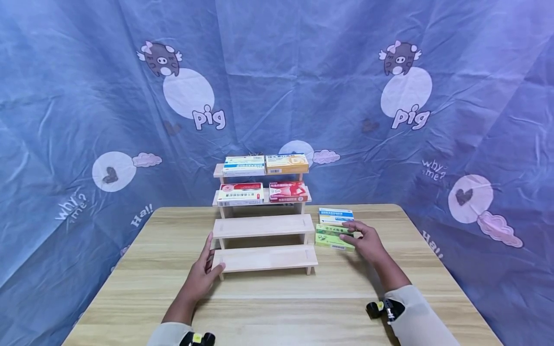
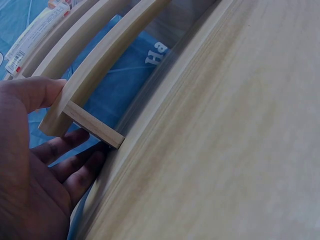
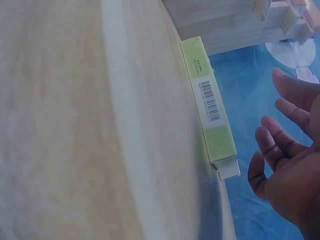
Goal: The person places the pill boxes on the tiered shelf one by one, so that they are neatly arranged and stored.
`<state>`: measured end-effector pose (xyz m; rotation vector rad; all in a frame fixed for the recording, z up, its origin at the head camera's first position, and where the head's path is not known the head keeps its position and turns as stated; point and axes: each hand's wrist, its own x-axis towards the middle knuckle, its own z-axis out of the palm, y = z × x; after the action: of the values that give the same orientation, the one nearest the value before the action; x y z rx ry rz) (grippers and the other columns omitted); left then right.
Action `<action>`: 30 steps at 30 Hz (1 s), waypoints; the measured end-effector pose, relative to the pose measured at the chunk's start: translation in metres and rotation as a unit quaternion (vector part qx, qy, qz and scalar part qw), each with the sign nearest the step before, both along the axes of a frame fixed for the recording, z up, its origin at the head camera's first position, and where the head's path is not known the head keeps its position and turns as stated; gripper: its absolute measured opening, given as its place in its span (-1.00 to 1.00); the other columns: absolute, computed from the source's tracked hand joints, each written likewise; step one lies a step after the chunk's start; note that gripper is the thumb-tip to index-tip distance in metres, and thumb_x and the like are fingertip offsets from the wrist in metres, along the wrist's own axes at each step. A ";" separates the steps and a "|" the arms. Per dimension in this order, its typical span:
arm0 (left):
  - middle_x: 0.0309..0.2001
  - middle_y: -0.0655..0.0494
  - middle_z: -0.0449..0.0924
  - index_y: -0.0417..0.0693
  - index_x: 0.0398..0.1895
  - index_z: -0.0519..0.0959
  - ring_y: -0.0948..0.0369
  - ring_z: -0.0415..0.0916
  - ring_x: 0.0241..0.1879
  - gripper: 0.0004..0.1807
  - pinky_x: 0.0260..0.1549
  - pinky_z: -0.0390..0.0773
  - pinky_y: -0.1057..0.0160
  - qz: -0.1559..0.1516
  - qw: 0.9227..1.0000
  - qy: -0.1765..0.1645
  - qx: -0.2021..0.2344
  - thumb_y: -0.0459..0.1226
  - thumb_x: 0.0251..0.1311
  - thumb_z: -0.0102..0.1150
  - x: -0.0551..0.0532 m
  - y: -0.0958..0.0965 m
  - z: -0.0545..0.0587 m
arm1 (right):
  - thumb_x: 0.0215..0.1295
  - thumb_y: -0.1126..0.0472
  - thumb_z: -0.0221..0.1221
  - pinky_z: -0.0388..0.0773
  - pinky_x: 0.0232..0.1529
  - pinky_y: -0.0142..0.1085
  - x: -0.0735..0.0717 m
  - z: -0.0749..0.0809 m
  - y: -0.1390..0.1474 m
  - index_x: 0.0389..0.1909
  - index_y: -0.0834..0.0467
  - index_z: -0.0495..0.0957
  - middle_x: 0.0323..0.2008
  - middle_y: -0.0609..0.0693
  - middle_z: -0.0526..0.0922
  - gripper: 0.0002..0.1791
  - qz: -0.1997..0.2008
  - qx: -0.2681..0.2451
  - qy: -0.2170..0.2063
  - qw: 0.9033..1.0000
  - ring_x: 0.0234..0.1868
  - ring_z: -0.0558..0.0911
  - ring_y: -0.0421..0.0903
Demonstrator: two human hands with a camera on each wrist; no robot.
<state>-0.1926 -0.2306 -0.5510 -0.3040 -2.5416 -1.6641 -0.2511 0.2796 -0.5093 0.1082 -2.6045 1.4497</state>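
Observation:
A stepped wooden display rack [image 1: 264, 257] stands on the table. At the left end of its lowest step is my left hand [image 1: 200, 277]; in the left wrist view the thumb rests against the shelf board [image 2: 95, 60], with the fingers around its end near the leg. My right hand [image 1: 369, 244] hovers over a green medicine box [image 1: 333, 236], fingers spread and loosely bent, holding nothing. In the right wrist view a gap shows between that hand and the green box, whose end flap sticks out. Behind it lies a blue-and-white medicine box [image 1: 335, 215].
On the rack's top step sit a white-and-blue box [image 1: 244, 166] and an orange-and-white box [image 1: 287, 164]. The step below bears a red-and-white box [image 1: 240, 194] and a red box [image 1: 287, 192]. A blue printed curtain [image 1: 277, 86] hangs behind the wooden table [image 1: 268, 312].

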 end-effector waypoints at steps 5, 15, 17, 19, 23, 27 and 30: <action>0.54 -0.37 0.43 0.19 0.85 -0.21 -0.27 0.49 0.51 0.04 0.28 0.57 0.33 0.002 1.000 -0.004 0.003 -0.21 0.58 0.27 0.000 0.001 0.000 | 0.48 0.20 0.41 0.56 -0.06 -0.31 0.001 -0.003 0.006 0.35 0.26 0.66 0.39 0.29 0.61 -0.51 -0.018 -0.005 0.001 1.000 0.31 0.53 0.21; 0.55 -0.39 0.43 0.19 0.85 -0.20 -0.27 0.48 0.51 0.04 0.26 0.55 0.37 0.005 1.000 -0.005 0.004 -0.21 0.57 0.28 0.001 0.001 0.003 | 0.47 0.25 0.40 0.57 0.13 -0.34 0.002 -0.013 0.016 0.40 0.35 0.59 0.49 0.36 0.48 -0.45 -0.018 -0.048 -0.024 0.998 0.42 0.48 0.25; 0.55 -0.39 0.42 0.18 0.85 -0.20 -0.27 0.48 0.51 0.04 0.27 0.55 0.36 0.006 1.000 -0.006 0.001 -0.22 0.57 0.28 0.002 0.001 0.003 | 0.48 0.25 0.39 0.59 0.05 -0.45 0.000 -0.018 0.019 0.41 0.34 0.58 0.46 0.36 0.50 -0.45 -0.021 -0.059 -0.032 0.998 0.42 0.50 0.24; 0.54 -0.39 0.43 0.18 0.85 -0.20 -0.27 0.48 0.51 0.04 0.27 0.55 0.36 0.007 1.000 -0.007 0.001 -0.22 0.57 0.27 0.002 0.001 0.003 | 0.49 0.23 0.39 0.56 -0.02 -0.50 -0.002 -0.021 0.022 0.42 0.32 0.58 0.43 0.34 0.53 -0.45 -0.025 -0.062 -0.037 0.997 0.38 0.53 0.22; 0.55 -0.38 0.42 0.21 0.85 -0.21 -0.26 0.48 0.51 0.04 0.27 0.54 0.38 0.006 1.000 -0.010 0.004 -0.22 0.57 0.27 0.002 0.001 0.004 | 0.49 0.18 0.40 0.51 0.02 -0.49 -0.004 -0.026 0.025 0.42 0.27 0.60 0.41 0.28 0.56 -0.45 -0.028 -0.058 -0.030 0.997 0.28 0.57 0.09; 0.57 -0.38 0.40 0.22 0.85 -0.21 -0.26 0.46 0.53 0.04 0.28 0.54 0.37 0.006 1.000 -0.013 0.004 -0.22 0.58 0.27 0.002 0.002 0.004 | 0.48 0.15 0.42 0.47 0.12 -0.41 -0.004 -0.027 0.026 0.41 0.26 0.61 0.41 0.24 0.55 -0.44 -0.024 -0.048 -0.028 0.998 0.24 0.55 0.02; 0.57 -0.36 0.40 0.23 0.85 -0.21 -0.25 0.46 0.53 0.04 0.30 0.55 0.32 0.008 1.000 -0.016 0.004 -0.21 0.58 0.27 0.002 0.002 0.005 | 0.47 0.17 0.42 0.45 0.28 -0.20 -0.004 -0.028 0.026 0.42 0.28 0.60 0.45 0.26 0.52 -0.42 -0.012 -0.044 -0.027 0.999 0.28 0.52 0.08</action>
<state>-0.1903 -0.2290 -0.5465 -0.2593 -2.5534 -1.6859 -0.2551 0.3059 -0.5370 0.0267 -2.5702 1.5771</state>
